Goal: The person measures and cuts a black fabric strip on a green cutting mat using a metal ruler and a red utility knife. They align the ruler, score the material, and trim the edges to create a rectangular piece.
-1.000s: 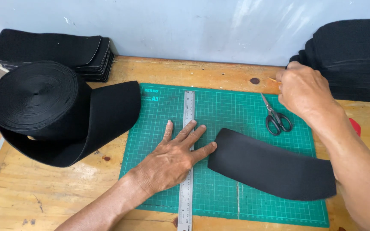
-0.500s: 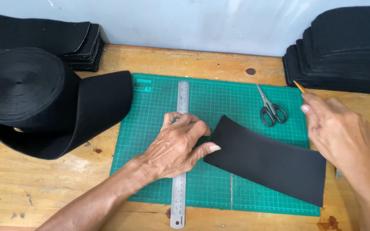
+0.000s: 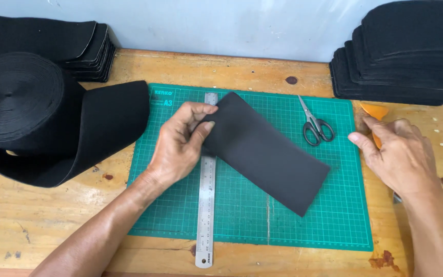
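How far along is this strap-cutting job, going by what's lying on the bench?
Done: cut black pieces are piled in the right stack and in the left stack. In hand: the left hand pinches one end of a cut black strip above the green cutting mat; the right hand rests on something orange at the mat's edge. Left: the big roll looks thick, so plenty seems uncut.

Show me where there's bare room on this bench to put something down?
Bare wooden table shows in front of the black roll, and along the back between the left stack and right stack. The green mat is crowded: ruler, scissors, black strip, left hand.
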